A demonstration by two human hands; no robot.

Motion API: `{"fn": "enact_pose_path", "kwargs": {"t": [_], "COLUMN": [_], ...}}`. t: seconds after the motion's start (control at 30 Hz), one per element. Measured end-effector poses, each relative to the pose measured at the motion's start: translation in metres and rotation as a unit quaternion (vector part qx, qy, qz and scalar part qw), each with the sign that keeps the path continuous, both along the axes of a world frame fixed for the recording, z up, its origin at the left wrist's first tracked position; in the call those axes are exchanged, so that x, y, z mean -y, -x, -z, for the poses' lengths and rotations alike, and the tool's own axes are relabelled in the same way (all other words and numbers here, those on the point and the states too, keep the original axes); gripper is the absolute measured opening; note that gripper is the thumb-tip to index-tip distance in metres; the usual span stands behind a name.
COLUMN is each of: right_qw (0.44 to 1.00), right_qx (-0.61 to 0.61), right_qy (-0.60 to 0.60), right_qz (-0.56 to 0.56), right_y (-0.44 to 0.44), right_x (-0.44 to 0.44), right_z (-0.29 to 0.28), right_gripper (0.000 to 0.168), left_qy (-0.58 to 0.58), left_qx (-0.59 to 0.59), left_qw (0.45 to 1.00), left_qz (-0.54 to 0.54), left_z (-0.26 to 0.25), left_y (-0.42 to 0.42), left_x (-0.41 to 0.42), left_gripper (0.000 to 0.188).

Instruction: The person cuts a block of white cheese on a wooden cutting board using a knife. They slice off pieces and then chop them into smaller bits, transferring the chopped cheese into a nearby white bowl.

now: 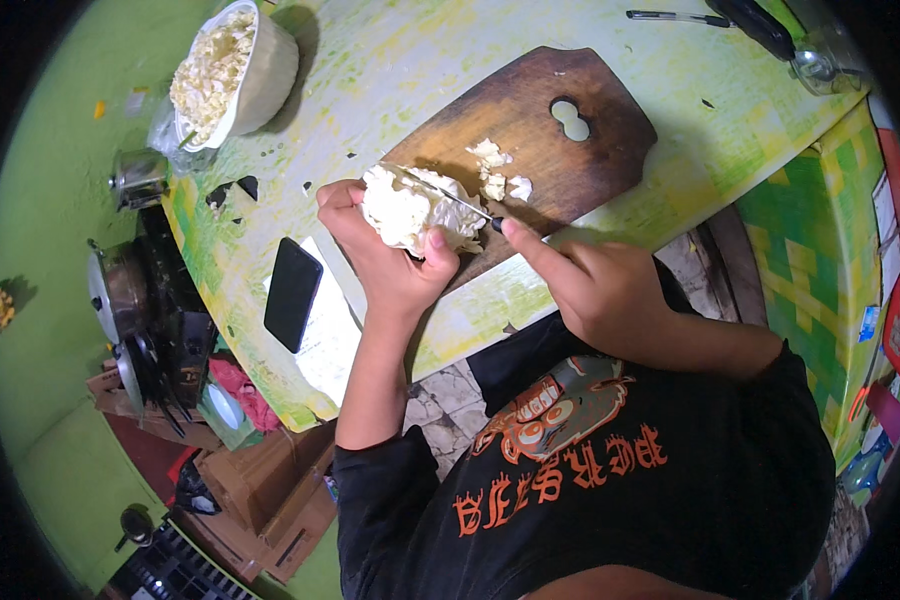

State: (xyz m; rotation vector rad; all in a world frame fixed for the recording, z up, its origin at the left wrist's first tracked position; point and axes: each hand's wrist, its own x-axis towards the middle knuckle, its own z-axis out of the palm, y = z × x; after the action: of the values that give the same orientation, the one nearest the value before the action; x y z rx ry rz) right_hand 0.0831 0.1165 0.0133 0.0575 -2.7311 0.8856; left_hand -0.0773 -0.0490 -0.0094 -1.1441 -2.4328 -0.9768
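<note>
My left hand [397, 262] grips a pale, crinkled piece of cabbage [401, 210] at the near left end of a dark wooden cutting board [600, 157]. In my right hand [600, 292] is a knife [457, 199]; its thin blade lies against the cabbage, and its dark handle is mostly hidden by the fingers. Several small cabbage pieces [495, 176] rest on the board to the right of the blade. A white bowl [274, 75] holding chopped cabbage [214, 82] stands at the upper left of the table.
A black phone [294, 295] and a paper sheet [330, 345] lie left of my left forearm. At the upper right are a pen [679, 18] and a clear glass container [825, 67]. Pots [124, 289] and cardboard boxes [259, 480] sit beyond the table's left edge.
</note>
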Motion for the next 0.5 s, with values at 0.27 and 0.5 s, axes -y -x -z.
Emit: {"fn": "enact_pose_path", "kwargs": {"t": [0.27,0.5], "right_qw": [0.984,0.999], "right_qx": [0.053,0.023], "right_qy": [0.167,0.046], "right_qz": [-0.027,-0.014], "right_y": [-0.003,-0.001], "right_x": [-0.004,0.001], "right_z": [-0.007,0.006], "right_gripper": [0.047,0.049], "left_qy": [-0.051,-0.052], "left_qx": [0.018,0.017], "left_qw": [0.997,0.997], "left_qz": [0.053,0.047], "left_z": [0.002,0.002], "left_y": [0.008,0.007], "left_x": [0.000,-0.001], "left_gripper": [0.068,0.069]}}
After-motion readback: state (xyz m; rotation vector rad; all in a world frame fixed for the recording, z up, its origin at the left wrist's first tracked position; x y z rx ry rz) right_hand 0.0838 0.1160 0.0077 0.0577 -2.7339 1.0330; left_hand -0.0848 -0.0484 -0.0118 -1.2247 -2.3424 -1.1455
